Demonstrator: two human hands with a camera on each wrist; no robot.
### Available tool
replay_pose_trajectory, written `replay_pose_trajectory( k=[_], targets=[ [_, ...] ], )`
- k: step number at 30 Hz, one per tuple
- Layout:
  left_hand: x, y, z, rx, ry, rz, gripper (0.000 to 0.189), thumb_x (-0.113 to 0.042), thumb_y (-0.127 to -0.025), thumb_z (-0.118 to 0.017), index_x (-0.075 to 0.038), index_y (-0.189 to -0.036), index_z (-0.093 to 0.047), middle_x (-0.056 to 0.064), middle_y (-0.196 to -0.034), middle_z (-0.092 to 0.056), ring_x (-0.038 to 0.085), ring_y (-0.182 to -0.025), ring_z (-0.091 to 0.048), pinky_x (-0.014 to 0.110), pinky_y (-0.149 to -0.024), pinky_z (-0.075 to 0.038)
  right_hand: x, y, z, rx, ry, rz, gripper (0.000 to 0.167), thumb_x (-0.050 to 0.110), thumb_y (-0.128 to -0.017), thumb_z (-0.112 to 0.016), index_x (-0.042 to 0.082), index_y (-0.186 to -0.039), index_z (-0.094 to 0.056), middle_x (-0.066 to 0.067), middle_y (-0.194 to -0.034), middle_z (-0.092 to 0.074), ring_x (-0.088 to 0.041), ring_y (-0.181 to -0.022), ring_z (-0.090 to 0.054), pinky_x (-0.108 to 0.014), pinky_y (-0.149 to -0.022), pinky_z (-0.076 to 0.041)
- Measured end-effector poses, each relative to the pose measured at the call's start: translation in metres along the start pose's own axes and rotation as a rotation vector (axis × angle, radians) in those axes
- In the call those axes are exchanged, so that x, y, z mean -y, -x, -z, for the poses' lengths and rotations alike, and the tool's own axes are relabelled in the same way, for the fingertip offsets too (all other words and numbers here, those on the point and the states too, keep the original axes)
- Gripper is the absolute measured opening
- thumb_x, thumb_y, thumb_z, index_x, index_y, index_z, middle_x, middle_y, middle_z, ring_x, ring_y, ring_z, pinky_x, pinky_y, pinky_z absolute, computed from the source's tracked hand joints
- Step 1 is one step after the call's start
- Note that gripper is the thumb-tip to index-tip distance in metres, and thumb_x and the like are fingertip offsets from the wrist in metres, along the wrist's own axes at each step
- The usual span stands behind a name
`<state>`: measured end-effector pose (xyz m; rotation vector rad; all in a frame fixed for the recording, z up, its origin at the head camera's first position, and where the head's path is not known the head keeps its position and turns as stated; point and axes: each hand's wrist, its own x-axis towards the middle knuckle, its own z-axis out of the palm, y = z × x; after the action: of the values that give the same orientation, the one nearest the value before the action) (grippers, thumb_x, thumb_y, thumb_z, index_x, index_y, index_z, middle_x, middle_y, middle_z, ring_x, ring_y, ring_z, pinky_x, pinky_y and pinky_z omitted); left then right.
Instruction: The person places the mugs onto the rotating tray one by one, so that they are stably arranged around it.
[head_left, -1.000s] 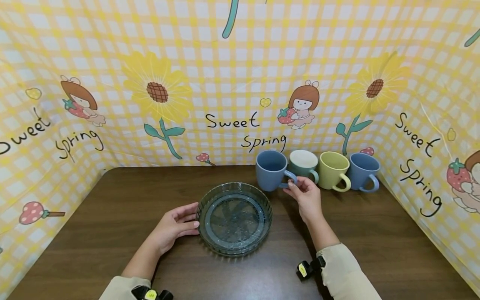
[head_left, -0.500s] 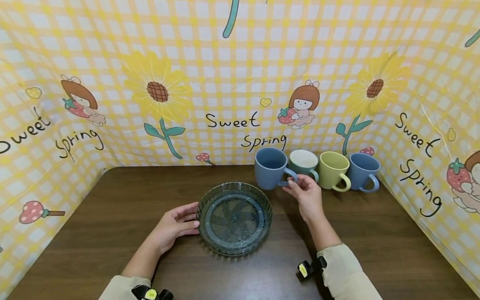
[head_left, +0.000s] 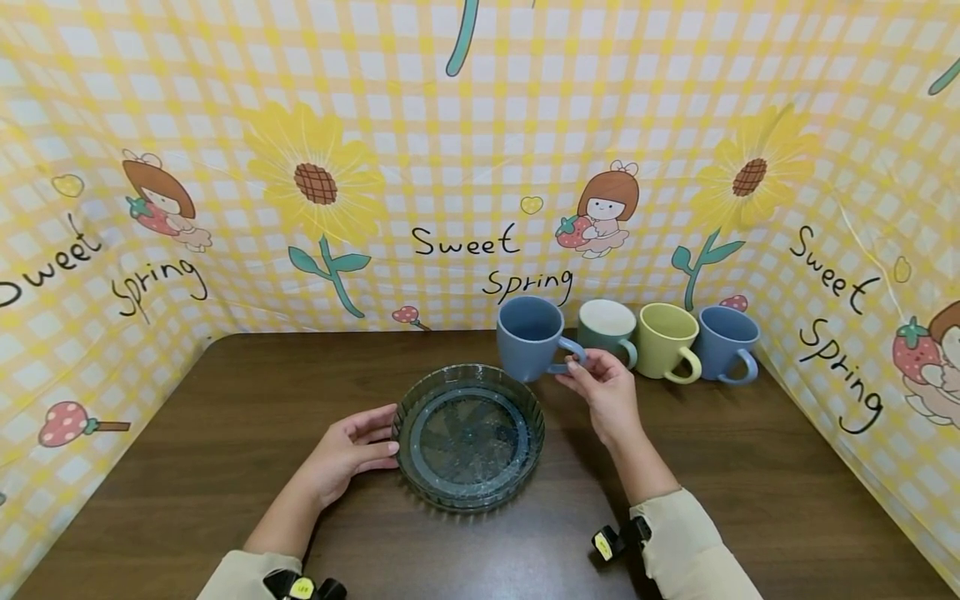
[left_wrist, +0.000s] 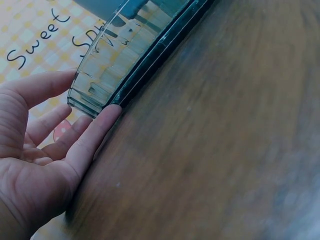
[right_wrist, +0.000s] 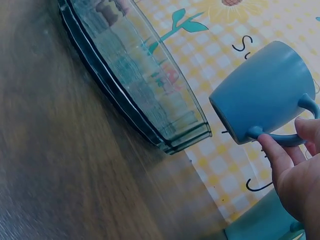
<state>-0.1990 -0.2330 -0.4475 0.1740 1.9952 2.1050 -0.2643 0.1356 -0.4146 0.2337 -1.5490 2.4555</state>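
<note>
One blue mug (head_left: 527,340), roughly upright, held off the worktop (head_left: 187,433) beyond the glass dish (head_left: 468,450); teal mug (head_left: 600,338) just right of it. Right grip (head_left: 609,398) pinches the handle. Left grip (head_left: 341,457) unclasped, fingers extended, touching the dish's side. Step in hand, my reading: carrying the mug. Next move probably calls for steady height, clear of the dish.

There are four cups (head_left: 529,348), one bowl (head_left: 471,435) and one table (head_left: 225,417). I count two hands (head_left: 341,454) and two sleeves (head_left: 690,537).
</note>
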Motion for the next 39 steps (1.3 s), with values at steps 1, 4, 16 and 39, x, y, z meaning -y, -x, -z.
replay_pose_trajectory(
  k=[1,4,16,39],
  targets=[
    [0.0,0.0,0.0,0.0,-0.001,0.0,0.068,0.002,-0.088,-0.068,0.007,-0.147,-0.034,0.03,-0.142,-0.039,0.025,-0.118,-0.053,0.043,-0.086,-0.056,0.0,0.0,-0.001,0.004,0.003,-0.002,0.013,-0.016,-0.09,-0.058,-0.006,-0.097,-0.059,-0.01,-0.088,-0.065,-0.018,-0.084,-0.067,-0.038,-0.074,-0.059],
    [0.001,-0.001,0.001,-0.002,-0.005,0.002,0.069,0.001,-0.088,-0.069,0.006,-0.147,-0.034,0.029,-0.142,-0.039,0.024,-0.117,-0.053,0.043,-0.086,-0.056,-0.001,0.002,-0.004,0.017,0.001,-0.008,0.011,-0.015,-0.09,-0.058,-0.009,-0.099,-0.058,-0.012,-0.089,-0.065,-0.018,-0.082,-0.067,-0.038,-0.074,-0.059],
    [0.003,-0.004,0.002,0.0,-0.002,0.006,0.07,0.0,-0.087,-0.07,0.004,-0.147,-0.035,0.028,-0.142,-0.04,0.027,-0.119,-0.051,0.043,-0.086,-0.056,-0.002,0.008,-0.012,0.071,0.0,-0.028,0.011,-0.015,-0.091,-0.057,-0.007,-0.099,-0.058,-0.009,-0.088,-0.065,-0.018,-0.079,-0.068,-0.038,-0.075,-0.059],
    [0.001,0.0,0.0,0.007,-0.013,0.001,0.07,-0.001,-0.088,-0.069,0.006,-0.148,-0.032,0.029,-0.142,-0.039,0.023,-0.118,-0.053,0.041,-0.086,-0.056,-0.018,0.02,-0.026,0.123,0.048,-0.105,0.011,-0.014,-0.089,-0.059,-0.009,-0.099,-0.058,-0.016,-0.091,-0.063,-0.019,-0.083,-0.067,-0.038,-0.076,-0.059]
  ],
)
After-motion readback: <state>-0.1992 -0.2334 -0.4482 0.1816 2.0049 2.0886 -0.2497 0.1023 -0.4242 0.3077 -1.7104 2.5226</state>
